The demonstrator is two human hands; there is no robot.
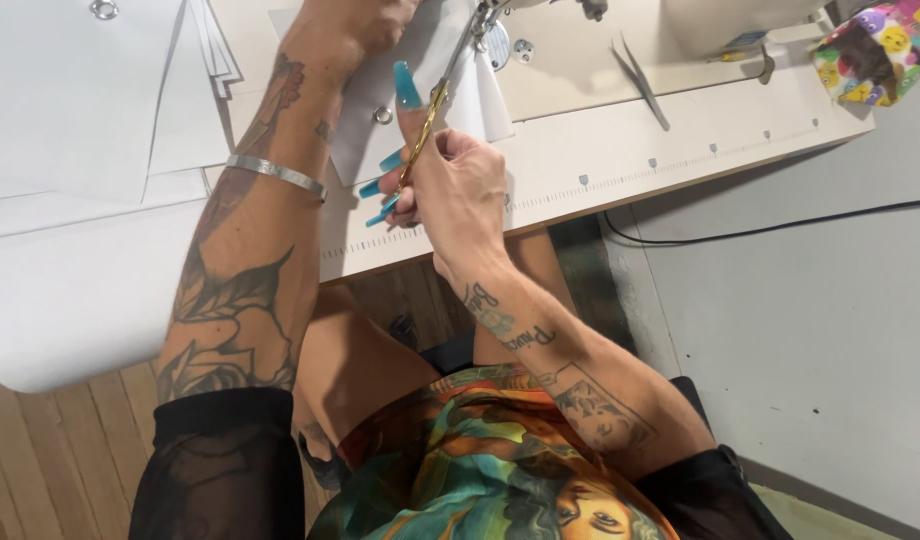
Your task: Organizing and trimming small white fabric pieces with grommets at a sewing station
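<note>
White fabric (pixel 80 230) lies spread left of the sewing machine (pixel 680 20) on the pale table (pixel 680 130); I log tweezers (pixel 642 85) just in front of the machine, a patterned pouch (pixel 875 50) to its right, and a black cable (pixel 770 230) below the table edge. My right hand (pixel 455 185) grips gold scissors (pixel 435 115), tips raised toward the machine's needle area. My left hand (pixel 355 25), forearm outstretched, rests fingers-down on white pieces (pixel 450 95) beside the machine; its grip I cannot tell.
</note>
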